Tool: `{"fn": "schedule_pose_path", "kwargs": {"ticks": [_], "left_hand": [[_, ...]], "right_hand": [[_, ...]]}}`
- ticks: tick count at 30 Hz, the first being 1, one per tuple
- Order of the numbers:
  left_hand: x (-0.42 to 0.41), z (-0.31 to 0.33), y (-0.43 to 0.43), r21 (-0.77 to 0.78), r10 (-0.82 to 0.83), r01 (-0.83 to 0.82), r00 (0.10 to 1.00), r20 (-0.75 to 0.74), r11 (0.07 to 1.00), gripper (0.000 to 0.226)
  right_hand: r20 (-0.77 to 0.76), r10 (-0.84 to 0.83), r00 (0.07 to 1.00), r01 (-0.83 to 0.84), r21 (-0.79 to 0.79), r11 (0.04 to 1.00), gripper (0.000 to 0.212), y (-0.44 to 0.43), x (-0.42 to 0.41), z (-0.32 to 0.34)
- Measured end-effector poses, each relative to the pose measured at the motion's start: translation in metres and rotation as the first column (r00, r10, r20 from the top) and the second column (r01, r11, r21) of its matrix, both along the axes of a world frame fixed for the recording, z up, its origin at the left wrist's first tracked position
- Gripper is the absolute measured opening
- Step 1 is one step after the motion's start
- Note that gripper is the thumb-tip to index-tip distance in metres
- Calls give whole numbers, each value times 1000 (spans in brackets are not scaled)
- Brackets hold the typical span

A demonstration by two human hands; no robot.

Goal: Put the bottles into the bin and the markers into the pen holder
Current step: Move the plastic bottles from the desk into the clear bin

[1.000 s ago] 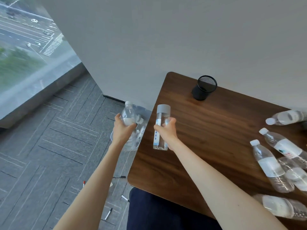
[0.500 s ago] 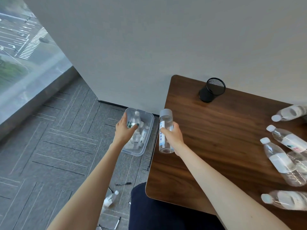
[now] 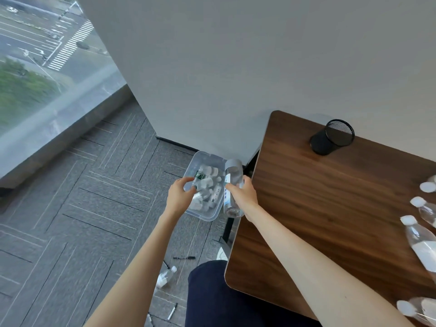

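Both forearms reach forward; left grip (image 3: pixel 180 195) loosely curled, right grip (image 3: pixel 243 197) wrapped round a bottle (image 3: pixel 233 176)

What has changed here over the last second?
The left hand let its bottle drop into the bin. The right hand, still gripping the grey-capped bottle, carried it left, off the table edge towards the bin. Pen holder and table bottles stayed put.

Single head-worn wide-angle view, looking forward and steeply down
From close above the person's lap (image 3: pixel 224 300), it takes in the clear bin (image 3: pixel 205 217) on the carpet (image 3: pixel 70 220) at centre, the wooden table (image 3: pixel 330 208) corner at right, the window (image 3: pixel 35 67) far left
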State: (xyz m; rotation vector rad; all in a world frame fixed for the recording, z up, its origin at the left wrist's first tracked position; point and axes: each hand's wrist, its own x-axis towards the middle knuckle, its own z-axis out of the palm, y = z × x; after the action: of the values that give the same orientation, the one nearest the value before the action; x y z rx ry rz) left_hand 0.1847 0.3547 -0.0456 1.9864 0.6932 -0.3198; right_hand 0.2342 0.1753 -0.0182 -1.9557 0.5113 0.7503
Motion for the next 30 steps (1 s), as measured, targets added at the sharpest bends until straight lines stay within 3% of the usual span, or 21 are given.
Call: {"fn": "schedule_pose_path", "kwargs": {"ticks": [3,5,10,13,17,30], "left_hand": [[-2,-3,6,-2,9,-9,1000,7,1000,33],[-3,-4,8,-11,6,-6,1000,6,1000,32],[-2,-6,3,-36,15,-16,1000,-10,999,26],[3,-3,-4,-45,30,-30,999,-18,999,21],[15,1,-20,-55,9,-10,1000,-11,998,20],[45,28,-123,-113,-199,208,976,82,972,17]], "right_hand": [[-9,120,993,-120,-70,990,88,15,15,-1],[-22,229,973,-229,-148,962,93,21,23,-2],[101,308,946,-279,-230,932,59,14,22,-7],[148,272,951,-234,-229,945,36,-2,15,-10],[182,175,968,-140,-191,972,22,-28,4,-12],[298,-105,949,124,-44,991,15,-113,-10,5]]}}
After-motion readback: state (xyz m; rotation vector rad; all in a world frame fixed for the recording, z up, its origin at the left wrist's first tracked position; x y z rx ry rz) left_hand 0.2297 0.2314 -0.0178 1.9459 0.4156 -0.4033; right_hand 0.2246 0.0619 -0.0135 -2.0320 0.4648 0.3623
